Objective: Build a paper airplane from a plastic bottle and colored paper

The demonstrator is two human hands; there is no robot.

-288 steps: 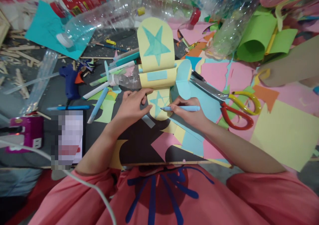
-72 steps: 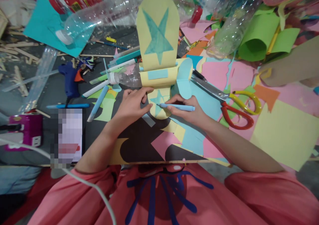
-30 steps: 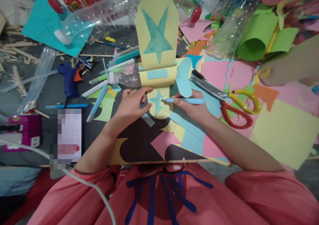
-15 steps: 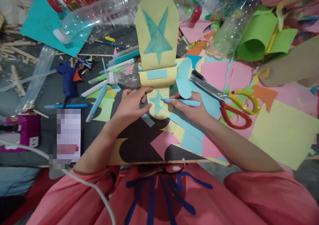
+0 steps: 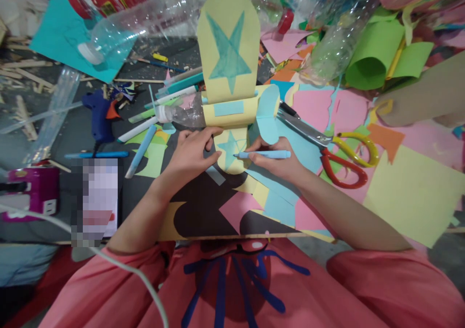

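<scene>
My right hand pinches a light blue marker, its tip on the lower yellow paper flap. A blue star is drawn there, partly coloured in. My left hand rests at that flap's left edge, index finger and thumb stretched apart onto the paper, the other fingers curled. Yellow paper wraps a clear plastic bottle lying on its side with the white cap to the left. Above it stretches a long rounded yellow flap with a larger teal star. A light blue paper piece sits by the wrap's right end.
Scissors with red and yellow handles lie on paper scraps at right. Several markers and a blue glue gun are at left, near a phone. Clear bottles and a rolled green paper stand farther back.
The marker's tip has shifted slightly down and left on the small star, and the marker lies more level. My left hand and the paper-wrapped bottle have stayed put.
</scene>
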